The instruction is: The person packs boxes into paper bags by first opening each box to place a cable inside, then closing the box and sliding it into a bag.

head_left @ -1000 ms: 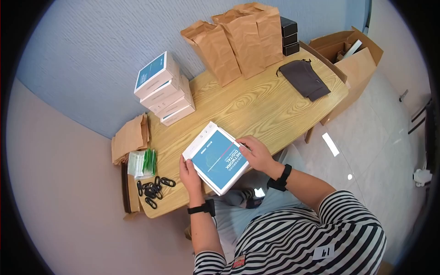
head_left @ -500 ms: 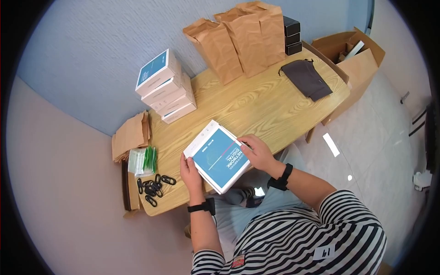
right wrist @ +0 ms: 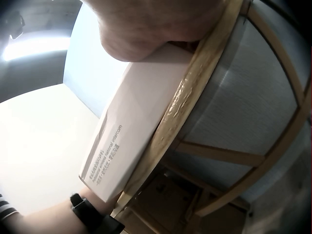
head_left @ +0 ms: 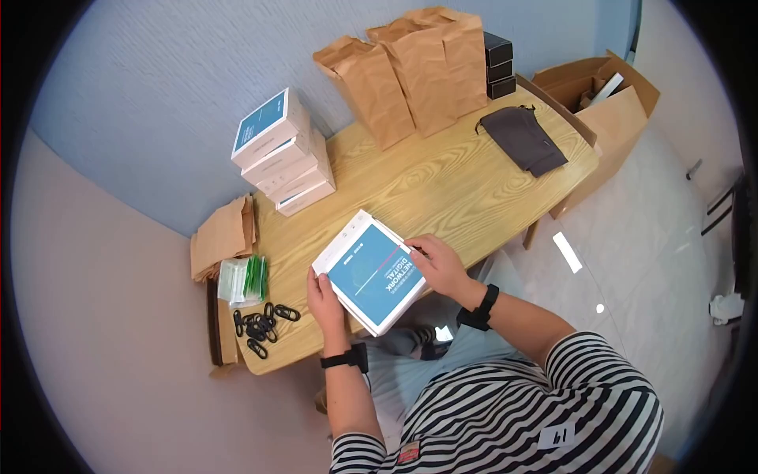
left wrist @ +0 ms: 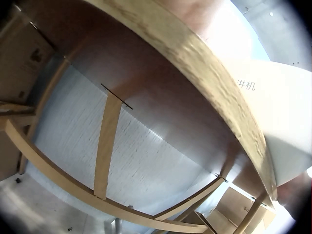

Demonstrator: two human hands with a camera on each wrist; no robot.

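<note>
A white intercom box (head_left: 371,276) with a blue lid panel reading "NETWORK DIGITAL" lies at the front edge of the wooden table (head_left: 426,178), overhanging it toward the person. My left hand (head_left: 325,304) grips its left side, thumb up along the edge. On the opposite side my right hand (head_left: 438,265) holds the box, its thumb over the top near the corner. The right wrist view shows the printed side wall of the box (right wrist: 131,117) close along the table edge. In the left wrist view, the table's underside fills most of the picture.
Similar boxes (head_left: 280,170) are stacked at the back left. Brown paper bags (head_left: 430,79), black boxes (head_left: 499,67) and a dark drawstring pouch (head_left: 525,141) stand or lie farther right. Black carabiners (head_left: 257,328), plastic packets (head_left: 245,282) and folded paper bags (head_left: 223,237) occupy the left end.
</note>
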